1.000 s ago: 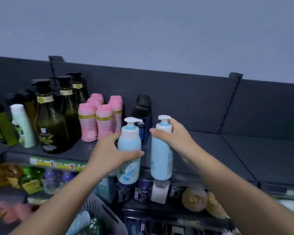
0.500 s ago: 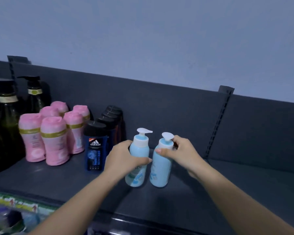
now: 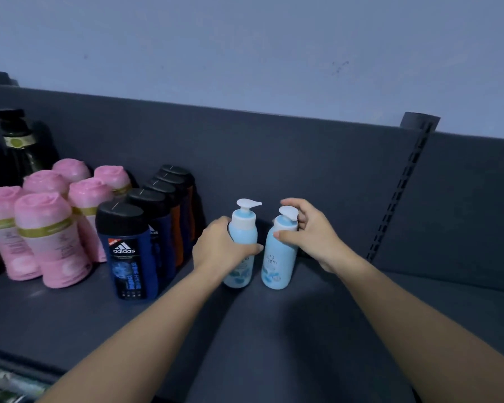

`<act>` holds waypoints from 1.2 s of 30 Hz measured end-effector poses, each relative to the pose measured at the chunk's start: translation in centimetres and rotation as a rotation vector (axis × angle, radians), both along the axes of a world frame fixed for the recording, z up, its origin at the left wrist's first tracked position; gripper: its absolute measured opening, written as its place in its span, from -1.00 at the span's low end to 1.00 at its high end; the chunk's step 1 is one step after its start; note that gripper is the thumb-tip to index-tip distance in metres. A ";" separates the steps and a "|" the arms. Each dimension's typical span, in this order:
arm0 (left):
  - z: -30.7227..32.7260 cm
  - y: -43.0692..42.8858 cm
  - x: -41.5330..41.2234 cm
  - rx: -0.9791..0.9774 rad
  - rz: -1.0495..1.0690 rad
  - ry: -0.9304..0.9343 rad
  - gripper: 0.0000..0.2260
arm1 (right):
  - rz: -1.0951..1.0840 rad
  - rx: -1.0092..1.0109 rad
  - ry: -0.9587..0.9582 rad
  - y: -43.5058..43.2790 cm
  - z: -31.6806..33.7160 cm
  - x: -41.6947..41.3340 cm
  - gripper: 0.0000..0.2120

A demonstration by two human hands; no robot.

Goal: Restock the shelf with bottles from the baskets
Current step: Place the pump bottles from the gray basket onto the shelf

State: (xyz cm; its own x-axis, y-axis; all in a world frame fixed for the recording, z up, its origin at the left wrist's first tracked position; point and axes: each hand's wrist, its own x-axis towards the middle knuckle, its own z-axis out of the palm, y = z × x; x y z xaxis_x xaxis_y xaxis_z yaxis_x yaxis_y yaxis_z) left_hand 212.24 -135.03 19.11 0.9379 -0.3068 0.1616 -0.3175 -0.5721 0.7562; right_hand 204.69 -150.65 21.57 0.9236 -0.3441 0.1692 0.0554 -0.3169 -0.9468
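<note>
Two blue pump bottles are at the centre of the frame, side by side on the shelf [image 3: 274,338], and both bases look to be down on the dark surface. The left hand [image 3: 224,250] is wrapped round the body of the left bottle [image 3: 243,228]. The right hand [image 3: 313,238] holds the right bottle [image 3: 278,263] high up, with the thumb across its shoulder and the fingers curled behind the neck and pump. The two bottles are just beside each other, a narrow gap showing between them.

To their left is a row of adidas bottles [image 3: 127,254], close by but not touching. Further left are the pink bottles [image 3: 51,242], and a dark pump bottle [image 3: 21,146] sits at the upper left. The shelf to the right of the pair is bare.

This looks like the setting-down step — the placing seems nearly done. The next move calls for little: let go of both bottles without tipping them, perhaps after nudging them in line with the adidas row, then draw the hands back for more stock. The baskets are out of view.
</note>
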 end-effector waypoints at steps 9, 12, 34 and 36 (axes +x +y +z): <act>-0.7 -2.0 3.0 0.031 -0.001 -0.039 -0.48 | -0.086 -0.089 0.058 0.5 -3.6 0.6 -0.43; -1.2 -2.0 3.4 0.024 -0.067 -0.025 -0.44 | -0.265 -0.174 0.055 1.4 -5.5 0.0 -0.33; -1.7 -1.6 6.3 -0.077 -0.215 0.031 -0.38 | -0.151 -0.212 0.013 -0.4 -5.1 3.5 -0.37; -1.7 -1.7 6.3 -0.086 -0.211 0.026 -0.38 | -0.148 -0.208 0.023 -0.5 -5.1 3.6 -0.36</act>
